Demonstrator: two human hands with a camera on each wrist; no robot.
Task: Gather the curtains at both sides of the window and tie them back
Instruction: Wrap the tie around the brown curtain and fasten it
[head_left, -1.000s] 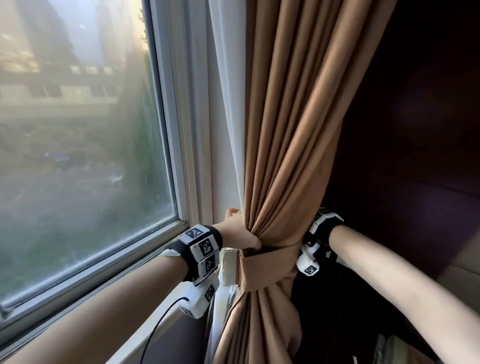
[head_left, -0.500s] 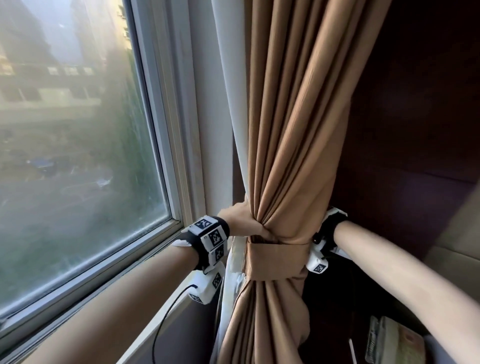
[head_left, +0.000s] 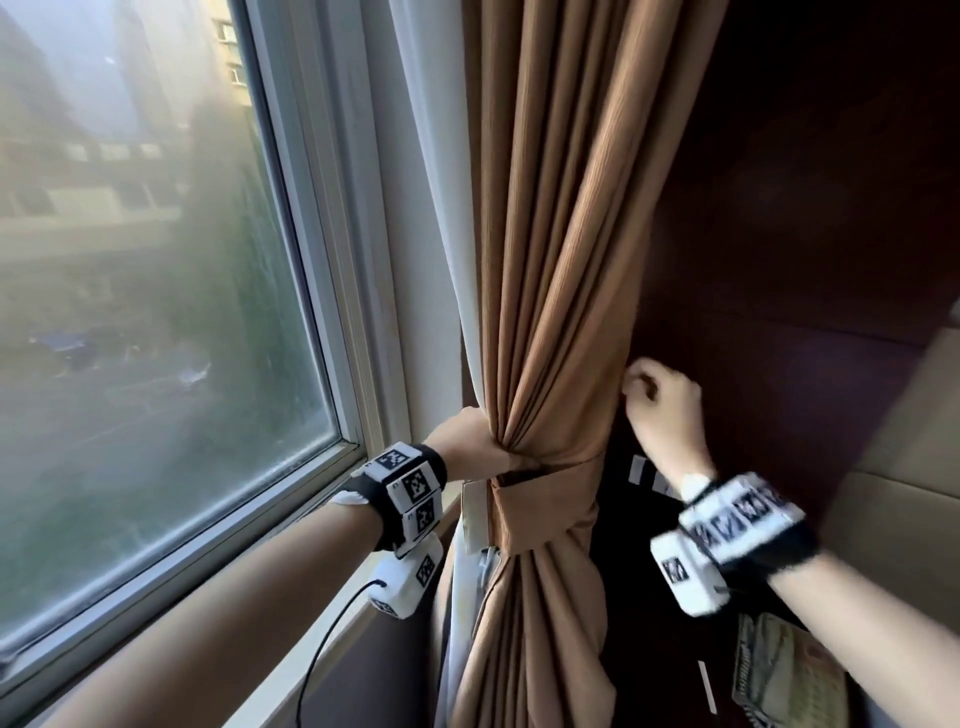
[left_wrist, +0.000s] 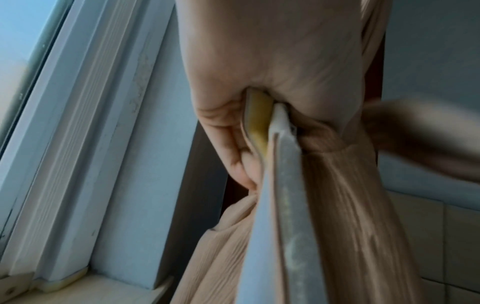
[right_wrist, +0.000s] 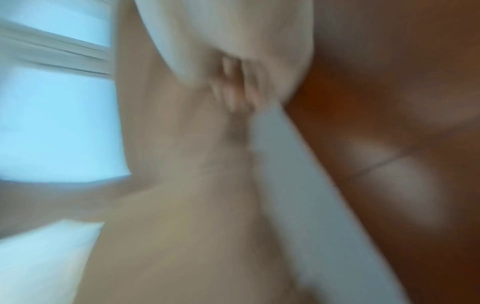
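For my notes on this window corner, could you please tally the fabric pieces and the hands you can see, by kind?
Brown curtain: 1
White curtain: 1
Brown tie-back band: 1
Hands: 2, the left hand gripping the gathered curtain, the right hand at the curtain's right edge
Total: 5

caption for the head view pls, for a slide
Left hand grips the gathered tan curtain just above its tieback band; right hand pinches the curtain's outer edge beside the window.
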